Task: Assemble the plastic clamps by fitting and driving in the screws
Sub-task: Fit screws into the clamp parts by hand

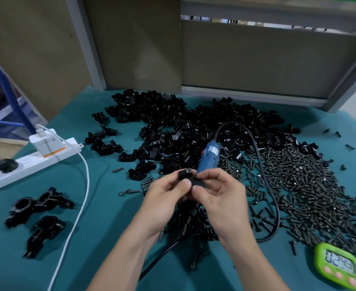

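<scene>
The left hand (pixel 166 199) and right hand (pixel 222 199) both pinch a black plastic clamp (pixel 188 177) in curled fingers above the teal surface (pixel 110 211), seemingly the fitting step; the next move, I judge, calls for the blue electric screwdriver (pixel 209 156) lying just behind.

even soft light, slight blur, edges warped.

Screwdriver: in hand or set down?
Set down. The screwdriver lies on the pile, behind the hands; left hand and right hand both pinch a clamp.
</scene>
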Demonstrator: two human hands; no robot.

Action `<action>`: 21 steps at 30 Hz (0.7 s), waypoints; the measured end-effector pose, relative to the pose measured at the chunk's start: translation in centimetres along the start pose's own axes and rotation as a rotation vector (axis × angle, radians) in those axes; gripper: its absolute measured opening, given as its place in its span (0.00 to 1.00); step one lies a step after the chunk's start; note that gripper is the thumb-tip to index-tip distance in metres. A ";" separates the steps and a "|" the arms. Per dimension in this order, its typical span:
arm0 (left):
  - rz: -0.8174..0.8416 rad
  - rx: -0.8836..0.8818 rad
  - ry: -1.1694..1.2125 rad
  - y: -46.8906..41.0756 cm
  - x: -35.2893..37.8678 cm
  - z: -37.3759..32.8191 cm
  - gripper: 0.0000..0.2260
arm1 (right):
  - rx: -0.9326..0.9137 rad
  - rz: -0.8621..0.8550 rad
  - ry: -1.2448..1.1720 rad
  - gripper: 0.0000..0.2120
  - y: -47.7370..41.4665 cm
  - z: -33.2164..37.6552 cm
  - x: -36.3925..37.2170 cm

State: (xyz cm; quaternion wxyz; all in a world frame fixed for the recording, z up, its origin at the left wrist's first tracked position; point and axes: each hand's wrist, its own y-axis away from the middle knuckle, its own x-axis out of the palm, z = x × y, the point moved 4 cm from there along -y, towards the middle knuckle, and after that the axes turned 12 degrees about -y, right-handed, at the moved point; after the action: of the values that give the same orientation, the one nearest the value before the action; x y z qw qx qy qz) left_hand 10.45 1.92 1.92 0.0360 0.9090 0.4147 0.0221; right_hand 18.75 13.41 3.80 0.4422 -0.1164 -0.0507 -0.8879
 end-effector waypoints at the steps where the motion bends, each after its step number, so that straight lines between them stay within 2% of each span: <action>1: -0.016 -0.013 -0.006 -0.3 -0.2 0.0 0.12 | 0.015 0.026 0.027 0.14 -0.2 -0.1 0.2; 4: -0.118 -0.052 -0.048 -1.4 -1.2 0.2 0.15 | 0.027 0.049 0.239 0.11 -2.1 0.1 -0.3; 6: -0.207 -0.105 0.003 -2.3 -2.0 0.7 0.14 | 0.001 -0.074 0.469 0.10 -4.9 0.9 -2.4; 8: -0.232 -0.146 0.129 -3.1 -2.7 1.0 0.12 | -0.003 -0.206 0.730 0.12 -8.5 1.8 -5.1; 9: -0.238 -0.152 0.181 -3.5 -2.9 1.1 0.12 | 0.021 -0.219 0.873 0.15 -10.4 2.0 -6.2; 11: -0.253 -0.148 0.224 -4.1 -3.3 1.4 0.12 | 0.097 -0.140 1.129 0.23 -13.5 1.6 -7.5; 13: -0.257 -0.125 0.173 -4.6 -3.4 1.8 0.12 | 0.131 -0.025 1.293 0.25 -15.5 0.9 -7.7; 16: -0.242 -0.063 0.051 -5.1 -3.5 2.2 0.13 | 0.070 0.025 1.410 0.22 -16.9 0.5 -7.1; 19: -0.184 -0.001 -0.073 -5.4 -3.0 2.7 0.16 | 0.045 -0.042 1.350 0.21 -16.9 0.5 -7.6; 21: -0.160 0.032 -0.120 -5.5 -2.7 2.9 0.16 | 0.032 -0.049 1.330 0.24 -16.1 0.6 -8.2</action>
State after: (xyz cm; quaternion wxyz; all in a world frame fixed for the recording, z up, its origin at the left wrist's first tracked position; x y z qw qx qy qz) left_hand 4.76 3.33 -1.47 0.0481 0.8731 0.4833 -0.0418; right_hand 10.84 29.58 2.56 0.3605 0.4639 0.2170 -0.7796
